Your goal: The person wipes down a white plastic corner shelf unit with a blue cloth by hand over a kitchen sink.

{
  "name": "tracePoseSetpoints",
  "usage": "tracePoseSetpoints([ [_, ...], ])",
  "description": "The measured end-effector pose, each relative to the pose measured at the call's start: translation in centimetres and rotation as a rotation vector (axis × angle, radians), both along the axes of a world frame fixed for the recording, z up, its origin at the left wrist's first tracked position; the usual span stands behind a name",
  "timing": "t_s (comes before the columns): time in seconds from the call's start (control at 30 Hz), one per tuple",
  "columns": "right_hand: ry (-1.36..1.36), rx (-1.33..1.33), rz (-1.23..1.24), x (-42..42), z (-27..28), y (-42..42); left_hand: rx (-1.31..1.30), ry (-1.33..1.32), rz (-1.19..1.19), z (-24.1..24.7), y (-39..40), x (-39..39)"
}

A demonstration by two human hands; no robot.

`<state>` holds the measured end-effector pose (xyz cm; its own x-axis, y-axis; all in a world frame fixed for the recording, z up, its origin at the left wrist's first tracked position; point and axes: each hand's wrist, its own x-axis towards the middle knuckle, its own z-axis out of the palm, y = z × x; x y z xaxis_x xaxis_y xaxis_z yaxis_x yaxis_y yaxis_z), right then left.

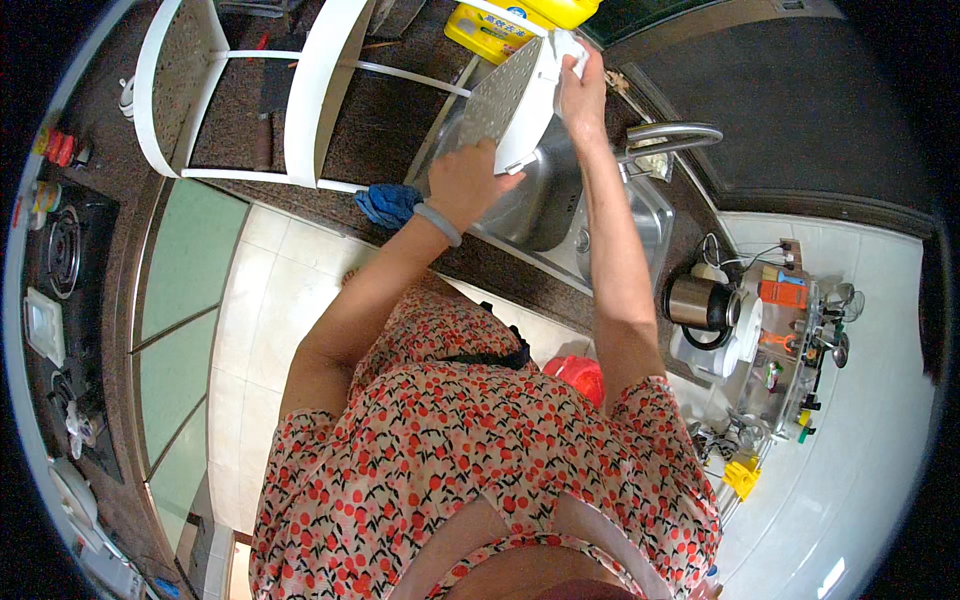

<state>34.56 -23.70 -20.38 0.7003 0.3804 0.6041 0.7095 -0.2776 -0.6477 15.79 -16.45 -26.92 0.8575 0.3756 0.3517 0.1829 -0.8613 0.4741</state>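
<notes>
A white multi-tier rack [307, 97] with perforated shelves lies on its side across the dark speckled counter, its end shelf [525, 120] over the steel sink [551, 199]. My left hand [465, 180] grips the lower edge of that end shelf, its fingers partly hidden behind the panel. My right hand [583, 94] holds a white cloth [568, 51] against the shelf's far corner. Just left of my left wrist, a crumpled blue cloth [388, 205] touches the rack's near tube.
A yellow plastic jug [491, 34] stands behind the sink, and a curved faucet [671, 135] rises at its right. An electric kettle [701, 304] and a utensil rack [795, 360] are at the right. A stove [67, 255] lies at far left.
</notes>
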Motion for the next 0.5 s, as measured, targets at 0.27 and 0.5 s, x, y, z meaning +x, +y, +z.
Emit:
tracePoseSetpoints([
  [0.27,0.621,0.450,0.031,-4.1,-1.9,-3.8,-0.014,0.019,-0.118,-0.3,1.1,0.3],
  [0.5,0.781,0.379,0.076,-10.9,-4.9,-7.2,-0.107,0.085,-0.176,0.2,1.6,0.4],
])
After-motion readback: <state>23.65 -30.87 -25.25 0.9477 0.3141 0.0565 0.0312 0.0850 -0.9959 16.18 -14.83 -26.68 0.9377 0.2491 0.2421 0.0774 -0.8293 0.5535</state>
